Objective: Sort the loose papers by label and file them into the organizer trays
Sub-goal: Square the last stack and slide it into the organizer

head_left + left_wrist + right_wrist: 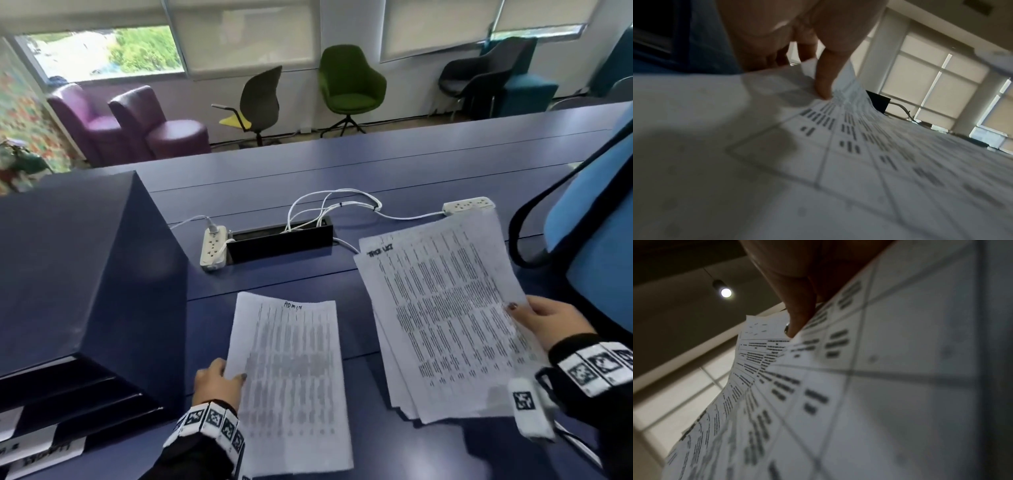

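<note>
A single printed sheet with "ADMIN" handwritten at its top is held over the blue table; my left hand pinches its left edge, thumb on top. The left wrist view shows that thumb pressing the sheet. My right hand grips the right edge of a fanned stack of papers, its top page hand-labelled at the upper left. The right wrist view shows the thumb on the stack. The dark blue organizer stands at the left, with labelled tray fronts low down.
A black cable box with white power strips and cords sits mid-table. Another strip lies behind the stack. A blue and black bag stands at the right. Chairs line the far wall.
</note>
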### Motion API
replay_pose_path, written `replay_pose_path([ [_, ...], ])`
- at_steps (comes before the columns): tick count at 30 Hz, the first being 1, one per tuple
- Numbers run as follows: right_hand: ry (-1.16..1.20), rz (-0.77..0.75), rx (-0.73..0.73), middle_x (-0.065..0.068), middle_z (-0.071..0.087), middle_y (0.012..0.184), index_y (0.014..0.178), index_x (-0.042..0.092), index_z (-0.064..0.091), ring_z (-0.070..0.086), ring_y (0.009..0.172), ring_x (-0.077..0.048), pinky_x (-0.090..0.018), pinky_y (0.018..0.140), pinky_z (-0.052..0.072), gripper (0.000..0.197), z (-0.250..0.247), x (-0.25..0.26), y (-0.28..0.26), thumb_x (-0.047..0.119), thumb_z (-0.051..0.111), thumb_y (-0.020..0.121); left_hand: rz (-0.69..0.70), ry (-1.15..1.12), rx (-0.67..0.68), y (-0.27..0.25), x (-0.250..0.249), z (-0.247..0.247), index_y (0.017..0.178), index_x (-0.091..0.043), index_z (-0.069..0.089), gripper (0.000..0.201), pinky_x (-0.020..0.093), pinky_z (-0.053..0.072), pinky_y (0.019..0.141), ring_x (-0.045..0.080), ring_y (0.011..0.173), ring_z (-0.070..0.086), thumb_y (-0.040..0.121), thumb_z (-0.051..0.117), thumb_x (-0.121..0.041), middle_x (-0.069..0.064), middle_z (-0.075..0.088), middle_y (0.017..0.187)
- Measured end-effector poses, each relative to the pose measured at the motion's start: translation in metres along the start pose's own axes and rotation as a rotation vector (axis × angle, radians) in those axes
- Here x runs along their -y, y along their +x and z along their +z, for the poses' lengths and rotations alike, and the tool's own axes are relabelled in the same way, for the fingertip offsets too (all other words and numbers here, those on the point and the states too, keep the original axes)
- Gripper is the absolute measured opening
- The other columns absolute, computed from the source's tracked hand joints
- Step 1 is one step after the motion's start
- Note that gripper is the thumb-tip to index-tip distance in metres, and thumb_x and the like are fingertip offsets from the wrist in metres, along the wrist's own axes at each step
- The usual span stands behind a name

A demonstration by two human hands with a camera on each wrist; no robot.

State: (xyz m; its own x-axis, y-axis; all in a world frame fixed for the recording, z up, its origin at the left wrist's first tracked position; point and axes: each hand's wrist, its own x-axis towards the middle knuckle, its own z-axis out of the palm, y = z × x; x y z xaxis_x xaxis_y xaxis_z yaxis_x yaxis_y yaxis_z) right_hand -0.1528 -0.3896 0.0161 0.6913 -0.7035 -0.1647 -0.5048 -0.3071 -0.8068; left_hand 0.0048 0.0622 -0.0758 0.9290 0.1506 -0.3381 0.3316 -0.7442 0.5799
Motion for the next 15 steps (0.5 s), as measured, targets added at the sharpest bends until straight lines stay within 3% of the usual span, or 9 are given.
replay_pose_path([
  [3,0.088,0.005,0.065,-0.002,0.074,0.071,0.083,0.017,0.072,0.066,0.073,-0.029,-0.043,0.079,0.050,0.011,0.005,0.001,0.005,0.017,0.062,0.087,0.027,-0.140,-0.053,0.003,-0.005,-0.002,0.096,-0.014,0.051,0.014,0.031,0.042,0.068,0.029,0.080,0.058,0.086,0.056,-0.005,0.007,0.060,0.089],
  [7,0.124,0.000,0.152,0.004,0.069,0.058,0.083,0.007,0.067,0.063,0.057,-0.010,-0.021,0.059,0.051,0.009,0.054,0.003,-0.005,0.004,0.060,0.087,0.055,-0.234,0.102,0.005,-0.005,0.018,0.108,-0.022,0.052,0.034,0.035,0.048,0.079,0.030,0.093,0.062,0.083,0.055,0.002,0.007,0.066,0.097],
  [10,-0.059,-0.013,0.283,-0.007,0.070,0.083,0.085,0.013,0.062,0.063,0.079,-0.019,-0.030,0.072,0.048,0.007,0.104,-0.004,-0.016,0.007,0.059,0.088,0.069,-0.282,0.251,-0.003,-0.007,0.037,0.100,-0.027,0.053,0.039,0.041,0.050,0.088,0.030,0.099,0.063,0.083,0.054,0.008,0.008,0.066,0.099],
  [12,-0.161,0.029,0.363,-0.010,0.065,0.092,0.092,0.013,0.059,0.057,0.082,-0.019,-0.025,0.071,0.040,0.006,0.130,-0.010,-0.027,0.010,0.054,0.092,0.070,-0.246,0.309,-0.012,-0.010,0.044,0.103,-0.025,0.051,0.033,0.035,0.050,0.087,0.027,0.097,0.061,0.086,0.053,0.003,0.007,0.065,0.102],
  [15,-0.322,0.081,0.343,-0.008,0.065,0.101,0.109,0.011,0.062,0.055,0.087,-0.021,-0.022,0.072,0.036,0.024,0.147,-0.016,-0.042,0.019,0.042,0.098,0.058,-0.257,0.327,-0.022,-0.011,0.045,0.103,-0.022,0.050,0.023,0.029,0.049,0.080,0.024,0.094,0.061,0.088,0.058,-0.006,0.005,0.066,0.103],
])
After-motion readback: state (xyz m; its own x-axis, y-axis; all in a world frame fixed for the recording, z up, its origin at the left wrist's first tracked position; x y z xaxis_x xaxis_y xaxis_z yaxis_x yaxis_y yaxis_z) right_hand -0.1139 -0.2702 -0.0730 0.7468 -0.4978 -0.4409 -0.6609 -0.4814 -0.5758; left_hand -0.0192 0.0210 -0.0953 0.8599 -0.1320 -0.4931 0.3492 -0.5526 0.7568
